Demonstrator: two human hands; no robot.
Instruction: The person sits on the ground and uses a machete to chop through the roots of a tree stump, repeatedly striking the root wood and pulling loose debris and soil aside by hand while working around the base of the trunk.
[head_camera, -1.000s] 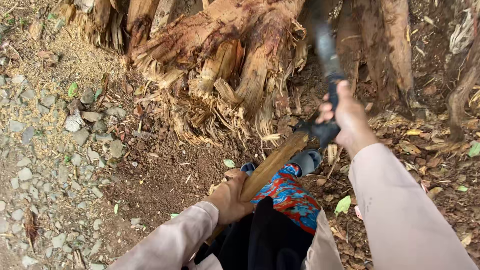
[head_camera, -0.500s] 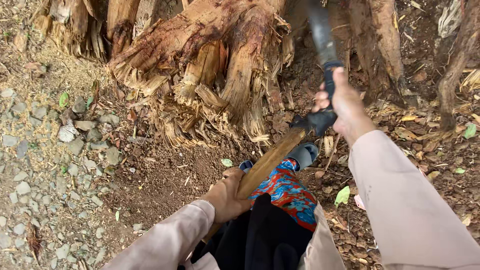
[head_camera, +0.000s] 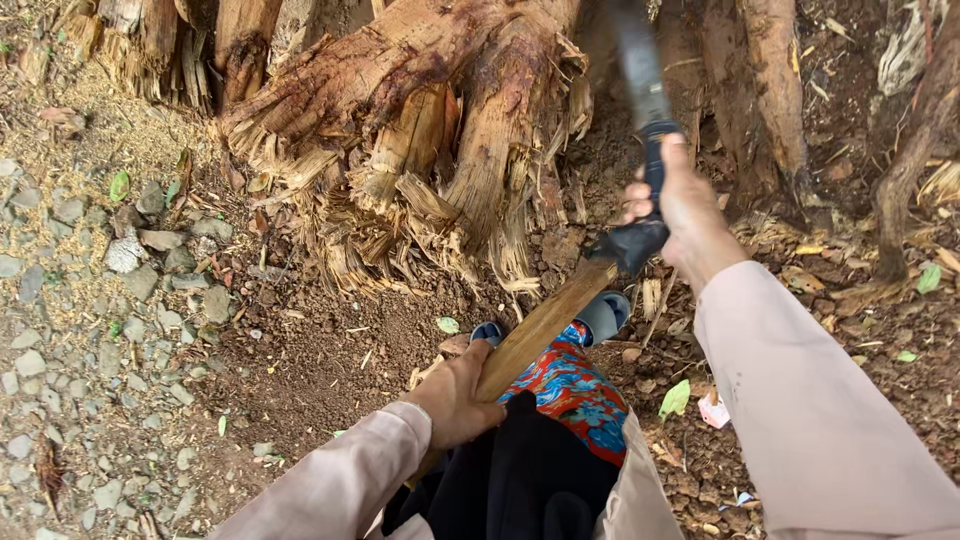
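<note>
Head view: both hands on a long-handled tool at a hacked stump

Nearest, the left hand (head_camera: 455, 398) wraps fully around the low end of the pale wooden handle (head_camera: 540, 330), above a bright patterned cloth (head_camera: 570, 390). The handle slants up to a dark metal socket (head_camera: 630, 243), where the right hand (head_camera: 690, 215) is closed tight. Beyond, the blurred blade (head_camera: 638, 60) points at the shredded reddish stump (head_camera: 420, 150).

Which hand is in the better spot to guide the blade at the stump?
Right, probably. The right hand grips high by the dark blade, close to the shredded stump; the left hand holds the wooden handle low.
</note>
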